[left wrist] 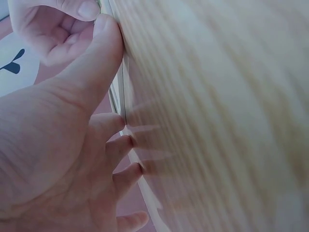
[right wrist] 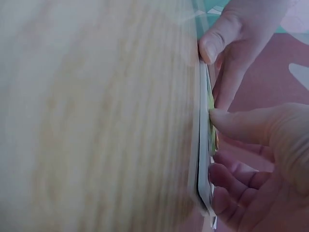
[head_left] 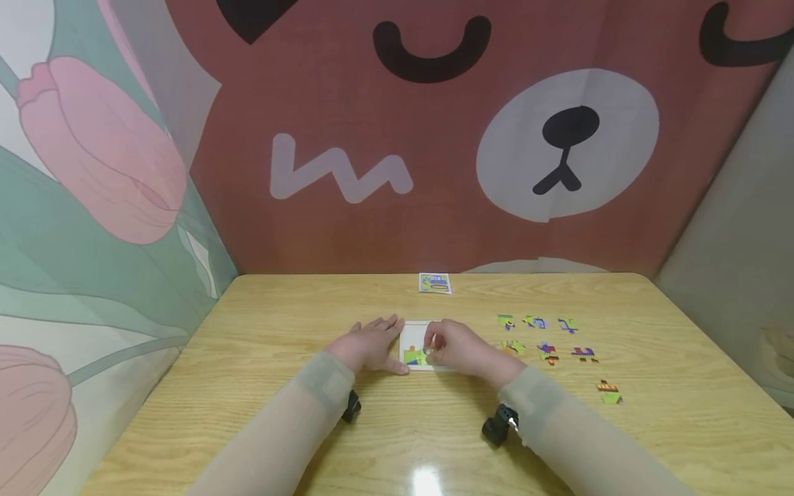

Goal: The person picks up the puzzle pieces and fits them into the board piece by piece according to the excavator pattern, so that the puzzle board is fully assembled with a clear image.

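Here, the hands (head_left: pixel 371 346) (head_left: pixel 459 348) differ: left spread, right curled.

The left hand (head_left: pixel 370 346) spreads its fingers (left wrist: pixel 127 179) and the right hand (head_left: pixel 460 346) curls, apparently pinching with its thumb (right wrist: pixel 246 126).

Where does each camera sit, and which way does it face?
Head: worn on the head, facing forward and down at the table and tray; both sleeves, left hand and right hand show.
Left wrist: worn there, facing the tray's edge; both hands show.
Right wrist: worn there, facing the tray's edge and puzzle piece; both hands show.
Both wrist views share hands, tray and table.
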### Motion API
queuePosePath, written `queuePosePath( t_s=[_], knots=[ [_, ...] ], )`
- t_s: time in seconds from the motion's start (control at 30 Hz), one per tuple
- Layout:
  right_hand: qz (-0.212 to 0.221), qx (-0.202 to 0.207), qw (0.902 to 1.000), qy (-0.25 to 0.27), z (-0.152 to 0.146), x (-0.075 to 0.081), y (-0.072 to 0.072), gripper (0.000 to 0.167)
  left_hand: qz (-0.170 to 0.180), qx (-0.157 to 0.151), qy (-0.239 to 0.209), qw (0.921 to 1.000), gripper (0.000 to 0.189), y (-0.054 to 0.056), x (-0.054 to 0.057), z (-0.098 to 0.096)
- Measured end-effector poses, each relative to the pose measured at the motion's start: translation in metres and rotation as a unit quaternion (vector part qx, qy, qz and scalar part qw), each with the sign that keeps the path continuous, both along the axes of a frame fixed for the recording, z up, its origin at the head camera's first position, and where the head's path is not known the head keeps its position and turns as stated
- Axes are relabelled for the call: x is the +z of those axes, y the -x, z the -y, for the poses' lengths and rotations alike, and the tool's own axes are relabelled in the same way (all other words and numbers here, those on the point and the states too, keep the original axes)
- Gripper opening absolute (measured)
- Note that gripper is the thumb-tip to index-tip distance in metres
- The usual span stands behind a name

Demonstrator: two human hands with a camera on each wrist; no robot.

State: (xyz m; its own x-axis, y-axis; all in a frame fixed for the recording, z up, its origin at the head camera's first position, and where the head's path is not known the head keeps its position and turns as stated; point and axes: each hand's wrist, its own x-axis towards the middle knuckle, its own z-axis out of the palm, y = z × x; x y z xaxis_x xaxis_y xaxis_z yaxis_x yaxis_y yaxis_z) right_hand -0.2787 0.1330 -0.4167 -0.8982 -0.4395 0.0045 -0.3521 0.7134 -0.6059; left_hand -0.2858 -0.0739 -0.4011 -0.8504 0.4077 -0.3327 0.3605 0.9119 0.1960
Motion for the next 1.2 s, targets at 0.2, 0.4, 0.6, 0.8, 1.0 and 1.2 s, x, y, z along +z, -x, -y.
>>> queuePosePath(
  t_s=[0.2,0.4,0.6,0.8,1.0,1.2],
  knots=[
    [-0.075,0.061,0.9950,-0.028,0.002,0.003,-0.007,0.016,-0.001,-0.002,0.002,1.0000,0.103,-0.001,0.000,0.000],
    [-0.170,0.128,0.9723,-0.096,0.000,0.009,-0.018,0.012,0.000,-0.002,0.001,1.0000,0.102,-0.001,0.000,0.000],
    [-0.206,0.161,0.9435,-0.204,-0.006,0.015,-0.038,0.027,-0.001,-0.002,0.004,1.0000,0.102,-0.001,0.000,0.000],
    [-0.181,0.145,0.9434,-0.237,-0.009,0.015,-0.051,0.044,-0.005,-0.005,0.005,1.0000,0.102,-0.001,0.000,0.000],
    [-0.190,0.142,0.9427,-0.234,-0.009,0.010,-0.056,0.045,-0.003,-0.005,-0.001,1.0000,0.102,0.000,-0.001,0.000],
    [-0.173,0.144,0.9494,-0.219,-0.009,0.009,-0.056,0.049,0.001,-0.004,-0.003,1.0000,0.102,0.000,-0.001,0.001]
  ],
)
